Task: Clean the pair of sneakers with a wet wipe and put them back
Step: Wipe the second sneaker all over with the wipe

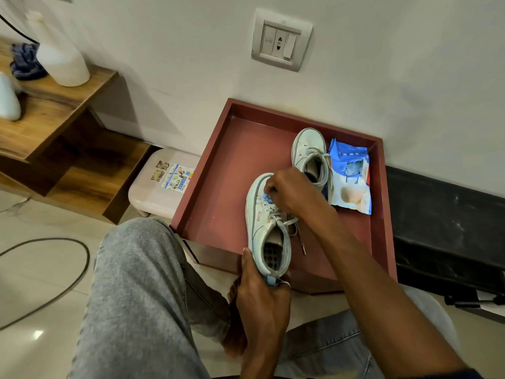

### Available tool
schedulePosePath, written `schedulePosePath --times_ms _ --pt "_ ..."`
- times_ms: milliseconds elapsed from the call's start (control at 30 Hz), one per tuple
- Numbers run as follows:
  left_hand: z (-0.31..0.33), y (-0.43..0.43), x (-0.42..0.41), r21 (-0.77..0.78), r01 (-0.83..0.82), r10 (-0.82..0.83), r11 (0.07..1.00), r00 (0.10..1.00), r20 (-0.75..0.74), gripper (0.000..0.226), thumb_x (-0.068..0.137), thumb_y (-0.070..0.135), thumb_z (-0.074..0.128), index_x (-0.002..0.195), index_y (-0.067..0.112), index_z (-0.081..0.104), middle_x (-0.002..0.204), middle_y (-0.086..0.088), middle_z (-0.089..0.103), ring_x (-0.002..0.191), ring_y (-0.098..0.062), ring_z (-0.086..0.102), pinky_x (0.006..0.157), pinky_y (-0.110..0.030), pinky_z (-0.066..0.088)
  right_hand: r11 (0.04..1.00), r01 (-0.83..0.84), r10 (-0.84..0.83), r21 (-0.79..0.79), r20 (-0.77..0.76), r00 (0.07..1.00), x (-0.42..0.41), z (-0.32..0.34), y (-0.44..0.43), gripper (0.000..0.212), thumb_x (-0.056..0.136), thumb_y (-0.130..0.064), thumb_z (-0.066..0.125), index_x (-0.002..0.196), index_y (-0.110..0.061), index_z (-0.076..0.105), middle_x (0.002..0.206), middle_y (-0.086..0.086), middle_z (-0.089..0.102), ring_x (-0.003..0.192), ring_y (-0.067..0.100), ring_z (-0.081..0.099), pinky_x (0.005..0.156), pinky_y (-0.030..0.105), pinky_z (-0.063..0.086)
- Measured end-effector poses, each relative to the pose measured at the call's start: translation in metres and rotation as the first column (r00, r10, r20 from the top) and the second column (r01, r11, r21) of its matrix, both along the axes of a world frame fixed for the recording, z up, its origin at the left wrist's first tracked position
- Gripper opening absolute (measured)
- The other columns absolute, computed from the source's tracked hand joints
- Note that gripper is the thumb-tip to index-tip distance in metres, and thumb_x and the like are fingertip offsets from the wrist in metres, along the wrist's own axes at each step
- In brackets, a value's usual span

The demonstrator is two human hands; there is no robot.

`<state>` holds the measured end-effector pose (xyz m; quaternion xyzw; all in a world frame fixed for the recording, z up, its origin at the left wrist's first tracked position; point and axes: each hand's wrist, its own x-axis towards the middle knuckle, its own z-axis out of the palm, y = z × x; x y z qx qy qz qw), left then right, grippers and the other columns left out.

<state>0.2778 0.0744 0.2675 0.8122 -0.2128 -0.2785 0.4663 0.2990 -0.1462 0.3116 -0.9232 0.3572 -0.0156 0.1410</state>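
At the tray's (pixel 232 173) front edge, left hand (pixel 262 294): clasps the heel of the near sneaker (pixel 262 222).
Near sneaker: white, laced, toe over the tray.
Right hand (pixel 292 192): pinches blue wipe (pixel 266 198) against its toe.
Second sneaker (pixel 306 149): in tray, beside wipes pack (pixel 351 181).

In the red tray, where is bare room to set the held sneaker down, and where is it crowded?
Free: the tray floor's left half, from its left wall to the held sneaker, back to the far wall. Crowded: the right side, where the second sneaker and wipes packet lie side by side, beside the right hand pinching a wipe.
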Motion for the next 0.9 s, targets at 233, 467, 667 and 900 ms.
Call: schedulePosePath --times_ms 233,467,667,900 --pt "0.0 0.002 0.002 0.014 0.01 -0.01 1.0 1.0 0.004 0.097 0.071 0.021 0.08 0.158 0.022 0.035 0.135 -0.001 0.067 0.121 -0.022 0.064 0.098 -0.041 0.056 0.985 0.061 -0.052 -0.161 0.06 0.997 0.009 0.001 0.002 0.017 0.079 0.005 0.058 0.081 -0.007 0.07 0.081 0.01 0.063 0.072 0.031 0.061 0.058 0.038 0.051" --pt "-0.001 0.001 -0.002 0.017 0.001 -0.001 1.0 1.0 0.004 0.097 0.074 0.017 0.079 0.159 0.019 0.032 0.139 -0.003 0.064 0.125 -0.023 0.062 0.1 -0.04 0.055 0.992 -0.005 0.003 -0.126 -0.022 1.0 0.002 -0.003 0.012 0.019 0.078 0.002 0.058 0.082 -0.01 0.072 0.083 0.01 0.067 0.074 0.032 0.064 0.062 0.042 0.055" --pt "0.0 0.0 -0.002 0.038 -0.034 0.034 0.999 0.999 0.005 0.094 0.074 0.019 0.076 0.158 0.022 0.033 0.138 -0.003 0.065 0.124 -0.026 0.063 0.099 -0.042 0.055 0.982 -0.149 0.166 -0.119 0.148 0.975 0.031 -0.02 0.007 0.023 0.08 0.005 0.063 0.092 -0.011 0.075 0.089 0.005 0.066 0.081 0.025 0.062 0.066 0.042 0.054" --pt "0.001 0.004 -0.001 0.05 -0.073 0.073 0.996 0.997 -0.006 0.093 0.073 0.011 0.078 0.156 0.021 0.037 0.133 -0.006 0.066 0.118 -0.031 0.064 0.093 -0.043 0.056 0.861 -0.494 0.501 -0.119 0.036 0.865 0.046 -0.018 0.01 0.031 0.078 0.004 0.066 0.089 -0.023 0.076 0.09 -0.009 0.064 0.086 0.017 0.057 0.069 0.039 0.053"
